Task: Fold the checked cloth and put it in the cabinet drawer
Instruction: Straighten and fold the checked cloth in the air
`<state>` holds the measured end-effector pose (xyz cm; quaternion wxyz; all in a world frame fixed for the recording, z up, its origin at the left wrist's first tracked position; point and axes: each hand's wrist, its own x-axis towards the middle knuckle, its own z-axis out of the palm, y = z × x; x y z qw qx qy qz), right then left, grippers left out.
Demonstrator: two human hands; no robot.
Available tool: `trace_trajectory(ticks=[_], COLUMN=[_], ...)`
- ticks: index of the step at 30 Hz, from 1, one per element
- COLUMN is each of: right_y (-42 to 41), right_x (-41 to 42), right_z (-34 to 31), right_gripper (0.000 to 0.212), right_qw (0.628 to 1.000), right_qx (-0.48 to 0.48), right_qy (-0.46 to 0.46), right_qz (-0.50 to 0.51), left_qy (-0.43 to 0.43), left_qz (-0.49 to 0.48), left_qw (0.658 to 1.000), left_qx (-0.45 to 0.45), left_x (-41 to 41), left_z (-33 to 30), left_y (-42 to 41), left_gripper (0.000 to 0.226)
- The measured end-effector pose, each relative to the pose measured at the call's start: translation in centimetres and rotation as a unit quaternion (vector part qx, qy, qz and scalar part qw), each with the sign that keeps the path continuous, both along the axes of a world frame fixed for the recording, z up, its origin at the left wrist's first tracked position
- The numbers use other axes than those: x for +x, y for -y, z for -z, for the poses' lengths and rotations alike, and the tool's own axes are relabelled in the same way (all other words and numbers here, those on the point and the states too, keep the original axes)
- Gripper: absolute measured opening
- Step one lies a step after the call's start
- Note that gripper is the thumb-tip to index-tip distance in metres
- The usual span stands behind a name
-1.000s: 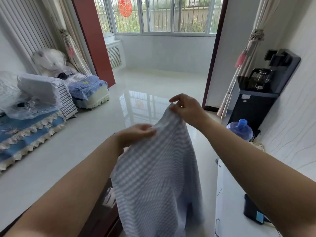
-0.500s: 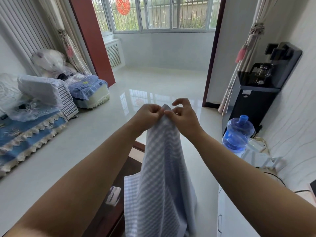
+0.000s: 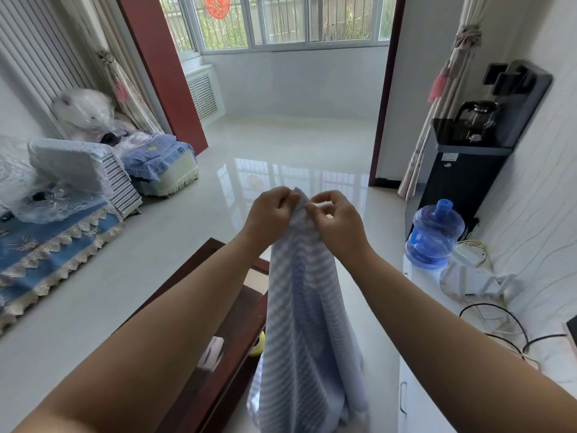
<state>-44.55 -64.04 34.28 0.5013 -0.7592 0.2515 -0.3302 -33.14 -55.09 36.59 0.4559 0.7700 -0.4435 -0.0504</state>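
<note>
- Left of the fingers, the left hand (image 3: 272, 214) is pinching the cloth (image 3: 306, 323) at its top edge, fingers curled over the fabric.
- Between the two hands, the cloth's top corners are meeting while the rest is hanging straight down in mid-air, over the floor beside a dark table (image 3: 218, 323).
- Right of that, the right hand (image 3: 338, 220) is pinching the same top edge with thumb and forefinger.
- Risk, as I judge it: the corners slipping out of line while one hand is regripping, skewing the fold.
</note>
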Motion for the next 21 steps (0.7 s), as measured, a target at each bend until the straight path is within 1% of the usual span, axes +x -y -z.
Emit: trace_trajectory(ticks=[2,4,6,8,10,12,14,16,17,19,21], right_y=[-0.4,-0.5,-0.7,-0.9,-1.3,-1.3,-1.0,-0.3,0.1,1.2,2.4], right_x=[-0.2,-0.2,-0.6,-1.1,-1.8,-2.2,-2.5,-2.4,-2.5,-3.0,-3.5], right_z=[0.8,2.6,4.3,5.5,5.4,5.0,4.2,3.9,3.8,4.4,5.9], right_gripper=[0.026,0.042,0.042,0.038,0.036,0.035,0.029,0.016,0.011,0.013,0.017], right_qw=[0.998,0.991,0.978,0.971,0.977,0.984,0.989,0.989,0.987,0.981,0.976], right_qx=[0.026,0.096,0.178,0.212,0.19,0.15,0.088,0.008,-0.025,-0.057,-0.016], right_qy=[-0.049,-0.086,-0.102,-0.106,-0.101,-0.073,-0.043,-0.033,-0.04,-0.095,-0.178], right_qz=[-0.019,-0.042,-0.043,-0.042,-0.015,0.055,0.113,0.146,0.156,0.16,0.125], left_qy=[0.008,0.016,0.025,0.028,0.025,0.037,0.057,0.072,0.076,0.074,0.068], left_qz=[-0.016,-0.015,-0.004,0.014,0.035,0.053,0.071,0.08,0.079,0.067,0.054], left_qw=[1.0,0.999,0.999,0.999,0.999,0.998,0.996,0.994,0.994,0.995,0.996], left_qx=[-0.018,-0.028,-0.029,-0.025,-0.019,-0.002,0.014,0.017,0.014,0.005,-0.007], left_x=[-0.1,0.0,0.0,0.0,-0.3,-0.8,-1.3,-1.5,-1.6,-1.4,-1.2], left_z=[-0.3,-1.2,-2.2,-2.8,-3.0,-2.9,-2.7,-2.6,-2.6,-2.7,-3.1], left_y=[0.5,1.2,1.6,1.9,2.1,2.4,2.5,2.5,2.5,2.4,2.2], left_gripper=[0.03,0.029,0.03,0.029,0.029,0.03,0.031,0.032,0.033,0.033,0.032])
